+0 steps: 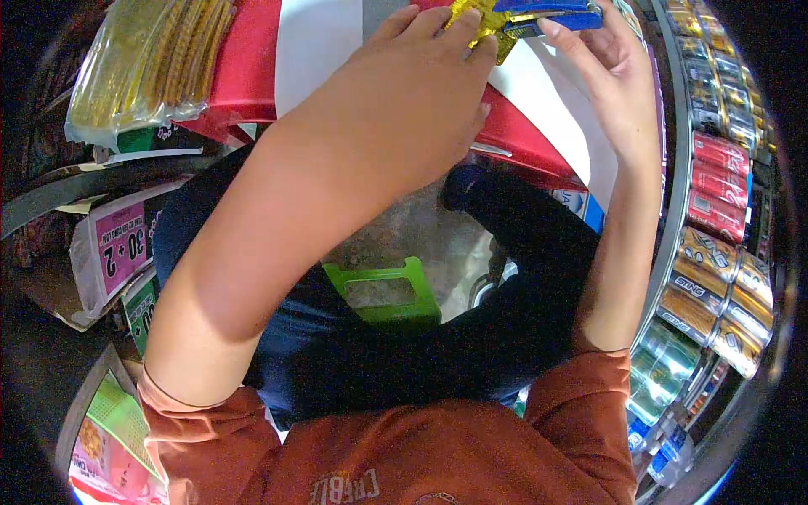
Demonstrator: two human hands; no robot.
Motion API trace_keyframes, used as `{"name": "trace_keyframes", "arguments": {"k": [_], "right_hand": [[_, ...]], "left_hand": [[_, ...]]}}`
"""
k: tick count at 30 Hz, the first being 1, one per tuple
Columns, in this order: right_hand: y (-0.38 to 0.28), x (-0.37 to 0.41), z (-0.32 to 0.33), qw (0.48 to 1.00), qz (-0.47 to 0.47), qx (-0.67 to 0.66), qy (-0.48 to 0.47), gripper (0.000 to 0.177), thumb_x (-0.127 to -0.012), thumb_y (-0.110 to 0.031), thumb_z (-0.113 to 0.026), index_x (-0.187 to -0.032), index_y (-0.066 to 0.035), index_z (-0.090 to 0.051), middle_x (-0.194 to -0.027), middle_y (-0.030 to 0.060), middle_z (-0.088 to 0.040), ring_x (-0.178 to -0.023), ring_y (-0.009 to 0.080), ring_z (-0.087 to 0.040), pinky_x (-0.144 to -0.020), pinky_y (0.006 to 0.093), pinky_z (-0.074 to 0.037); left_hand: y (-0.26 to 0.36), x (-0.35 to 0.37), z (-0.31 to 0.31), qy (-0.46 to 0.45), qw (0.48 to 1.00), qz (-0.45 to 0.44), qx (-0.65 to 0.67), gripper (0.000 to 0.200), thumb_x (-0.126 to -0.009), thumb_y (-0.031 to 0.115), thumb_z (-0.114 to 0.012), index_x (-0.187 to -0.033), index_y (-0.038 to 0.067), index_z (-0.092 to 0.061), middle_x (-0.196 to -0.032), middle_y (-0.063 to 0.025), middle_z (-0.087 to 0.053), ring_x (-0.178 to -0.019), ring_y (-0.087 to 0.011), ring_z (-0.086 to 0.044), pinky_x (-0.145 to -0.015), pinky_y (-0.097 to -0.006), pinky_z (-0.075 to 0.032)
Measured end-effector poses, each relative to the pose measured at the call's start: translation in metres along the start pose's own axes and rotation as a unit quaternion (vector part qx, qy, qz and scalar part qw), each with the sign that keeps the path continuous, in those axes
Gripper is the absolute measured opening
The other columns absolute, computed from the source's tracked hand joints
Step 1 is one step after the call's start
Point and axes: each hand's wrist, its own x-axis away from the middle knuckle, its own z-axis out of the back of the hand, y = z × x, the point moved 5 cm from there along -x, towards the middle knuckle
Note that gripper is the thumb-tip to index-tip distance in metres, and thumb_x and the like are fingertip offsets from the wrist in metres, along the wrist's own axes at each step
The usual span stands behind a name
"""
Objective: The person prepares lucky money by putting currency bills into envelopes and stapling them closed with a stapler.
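My left hand (429,71) is palm down over the red surface, its fingers closed on a shiny gold foil piece (497,46) near the top edge of the view. My right hand (619,71) is wrapped round a blue stapler (560,18), thumb along its near side. The stapler's jaws reach the gold foil piece. Beneath both hands lies the red surface (244,59) with white strips (316,50) across it. The fingertips of my left hand are partly hidden.
Clear plastic packs of brown strips (160,59) lie at the upper left. Shelved drink cans (720,189) line the right side. Below, a green plastic stool (387,295) stands between my legs. A pink price sign (122,244) leans at the left.
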Motion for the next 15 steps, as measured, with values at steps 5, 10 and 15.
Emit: {"name": "trace_keyframes", "arguments": {"k": [5,10,15], "right_hand": [[-0.007,0.001,-0.001,0.994,-0.002,0.109,0.01,0.025,-0.091,-0.005,-0.069,-0.114,-0.003,-0.06,-0.102,0.0028,-0.067,-0.097,0.0126,-0.065,-0.087,0.0284,-0.052],[-0.014,0.003,-0.011,0.981,0.114,0.153,0.02,0.026,-0.089,-0.001,-0.068,-0.114,-0.001,-0.06,-0.102,0.0081,-0.069,-0.1,0.0174,-0.067,-0.091,0.0334,-0.053],[-0.024,0.009,-0.002,0.98,0.067,0.188,0.025,0.023,-0.089,-0.003,-0.068,-0.111,-0.001,-0.061,-0.101,0.0118,-0.07,-0.099,0.0204,-0.069,-0.093,0.035,-0.054]], "left_hand": [[-0.001,-0.003,0.0,0.016,0.999,0.017,0.025,0.051,-0.103,0.023,-0.044,-0.133,-0.018,-0.047,-0.134,-0.0359,-0.052,-0.134,-0.0445,-0.046,-0.117,-0.0475,-0.032],[-0.001,-0.003,-0.004,0.005,0.998,0.043,0.037,0.053,-0.103,0.026,-0.046,-0.137,-0.015,-0.045,-0.136,-0.0349,-0.051,-0.134,-0.0451,-0.045,-0.117,-0.0472,-0.033],[-0.003,-0.008,-0.017,0.07,0.992,0.094,0.041,0.045,-0.097,0.03,-0.058,-0.13,-0.001,-0.057,-0.134,-0.0241,-0.056,-0.126,-0.0411,-0.052,-0.11,-0.0491,-0.041]]}}
